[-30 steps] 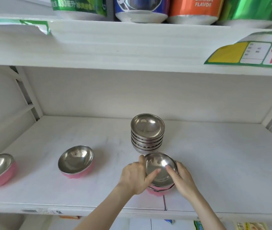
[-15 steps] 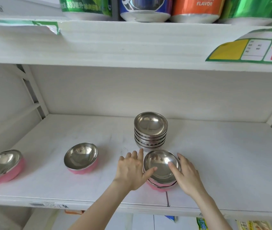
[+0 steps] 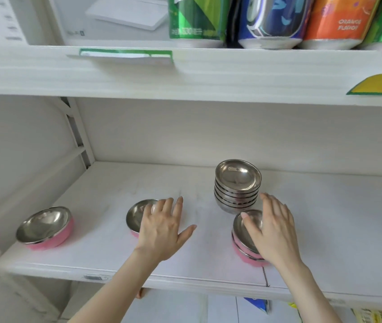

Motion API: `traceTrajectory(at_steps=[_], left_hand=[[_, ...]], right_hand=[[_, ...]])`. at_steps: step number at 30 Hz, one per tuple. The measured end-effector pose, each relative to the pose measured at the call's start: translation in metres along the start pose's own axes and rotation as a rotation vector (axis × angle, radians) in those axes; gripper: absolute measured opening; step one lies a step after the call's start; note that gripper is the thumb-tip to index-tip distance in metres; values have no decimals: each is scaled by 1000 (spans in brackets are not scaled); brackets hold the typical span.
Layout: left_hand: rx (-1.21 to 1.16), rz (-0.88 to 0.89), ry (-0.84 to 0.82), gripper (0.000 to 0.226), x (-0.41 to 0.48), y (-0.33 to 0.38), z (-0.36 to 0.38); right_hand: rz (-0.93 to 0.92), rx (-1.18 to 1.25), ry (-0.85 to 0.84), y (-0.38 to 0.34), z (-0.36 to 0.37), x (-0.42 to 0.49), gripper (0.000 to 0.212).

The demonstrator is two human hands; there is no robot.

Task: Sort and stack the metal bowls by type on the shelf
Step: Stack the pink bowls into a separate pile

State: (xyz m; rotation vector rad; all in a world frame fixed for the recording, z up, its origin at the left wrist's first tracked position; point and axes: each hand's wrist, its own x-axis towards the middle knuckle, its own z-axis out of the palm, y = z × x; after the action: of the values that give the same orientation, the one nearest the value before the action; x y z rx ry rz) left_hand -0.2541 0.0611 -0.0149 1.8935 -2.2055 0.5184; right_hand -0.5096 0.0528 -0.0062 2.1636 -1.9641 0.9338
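On the white shelf point(image 3: 106, 190) stands a stack of several plain steel bowls point(image 3: 237, 186). In front of it sits a short stack of pink-sided steel bowls point(image 3: 246, 241). My right hand point(image 3: 272, 229) hovers over that pink stack, fingers spread, holding nothing. Further left a single pink-sided bowl point(image 3: 136, 216) rests on the shelf, partly hidden behind my left hand point(image 3: 164, 227), which is open above its right side. Another pink-sided bowl point(image 3: 45, 227) sits tilted at the far left.
The upper shelf board point(image 3: 185, 75) hangs close overhead with large drink cans point(image 3: 271, 22) on it. A slotted upright point(image 3: 78, 138) stands at the back left. The shelf's right half is bare white board point(image 3: 339, 224).
Both hands have let go of the pink stack. My left hand has moved left to the single pink bowl. The camera has turned left and upward.
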Motion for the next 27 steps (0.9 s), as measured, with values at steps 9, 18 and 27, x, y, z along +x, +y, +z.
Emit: traceTrajectory(at_steps=[9,18,27], left_hand=[[53,-16,-22,78,-41,-106,-15],[91,-69,-29,76,-76,-192,-9],[74,-137,-41,70,-88,-292,14]], right_hand=[[2,39,-41,-97,35,-21,65],[-68,109,-89,-185,82,-34,68],[-165,235,-174,-280,137,-20,71]])
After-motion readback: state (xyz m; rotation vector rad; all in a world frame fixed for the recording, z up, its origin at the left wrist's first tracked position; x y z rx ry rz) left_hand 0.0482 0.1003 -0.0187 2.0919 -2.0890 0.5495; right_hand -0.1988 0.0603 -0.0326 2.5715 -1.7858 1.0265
